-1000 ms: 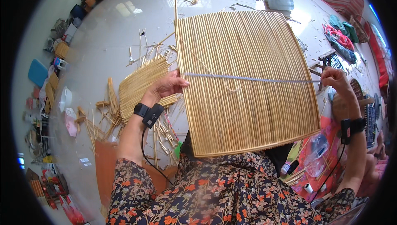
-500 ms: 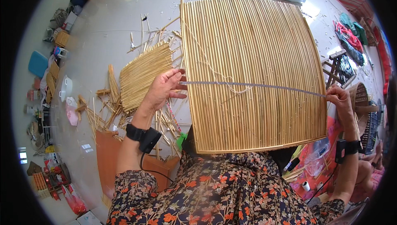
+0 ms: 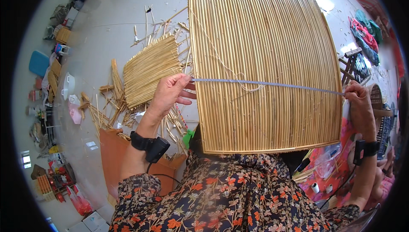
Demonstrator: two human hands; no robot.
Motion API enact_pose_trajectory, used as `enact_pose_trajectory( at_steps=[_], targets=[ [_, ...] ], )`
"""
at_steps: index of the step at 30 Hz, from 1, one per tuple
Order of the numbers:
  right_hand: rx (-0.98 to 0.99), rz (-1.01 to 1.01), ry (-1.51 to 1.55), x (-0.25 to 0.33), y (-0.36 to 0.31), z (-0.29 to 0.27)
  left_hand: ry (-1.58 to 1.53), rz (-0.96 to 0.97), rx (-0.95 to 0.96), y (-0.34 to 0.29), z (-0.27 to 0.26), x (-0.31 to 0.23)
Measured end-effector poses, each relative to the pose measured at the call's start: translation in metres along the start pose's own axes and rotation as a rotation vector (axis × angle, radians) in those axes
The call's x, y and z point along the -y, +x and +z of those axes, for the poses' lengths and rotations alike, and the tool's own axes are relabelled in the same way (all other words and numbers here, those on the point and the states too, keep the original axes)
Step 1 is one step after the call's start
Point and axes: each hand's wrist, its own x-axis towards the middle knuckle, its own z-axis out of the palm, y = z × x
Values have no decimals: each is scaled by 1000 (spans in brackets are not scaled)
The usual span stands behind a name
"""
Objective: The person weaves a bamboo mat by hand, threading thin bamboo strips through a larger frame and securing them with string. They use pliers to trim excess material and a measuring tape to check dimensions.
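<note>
A large panel of straw-coloured stalks [image 3: 272, 44] lies in front of me, its stalks side by side and bound along the near edge. Across its width runs a thin grey-blue measuring tape [image 3: 272, 84]. My left hand [image 3: 171, 92] pinches one end of the tape between thumb and finger at the panel's left edge, the other fingers loose. At the right edge, my right hand [image 3: 359, 100] grips the tape's other end. A pale thread [image 3: 219, 59] trails over the stalks and loops under the tape near the middle.
Left of the panel lies a smaller stalk mat [image 3: 152, 71] among loose cut stalks [image 3: 100, 114]. An orange-brown wooden board [image 3: 114, 155] is near my left elbow. Right are a folding stool [image 3: 355, 65], a woven basket [image 3: 375, 97] and thread spools [image 3: 315, 187]. Another person sits at the lower right.
Both hands have shifted slightly right, the left coming in closer to the panel's edge. The tape stays stretched between them and now lies a little higher in view.
</note>
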Motion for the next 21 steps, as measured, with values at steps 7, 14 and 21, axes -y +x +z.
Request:
enact_pose_trajectory(
  at_steps=[7, 14, 21],
  targets=[
    [24, 14, 33, -20, 3, -18, 99, 22, 17, -5, 5, 2],
    [10, -26, -55, -8, 11, -10, 86, -47, -43, -13, 15, 5],
    [198, -152, -187, -73, 60, -47, 90, -89, -140, -16, 33, 12]
  ],
)
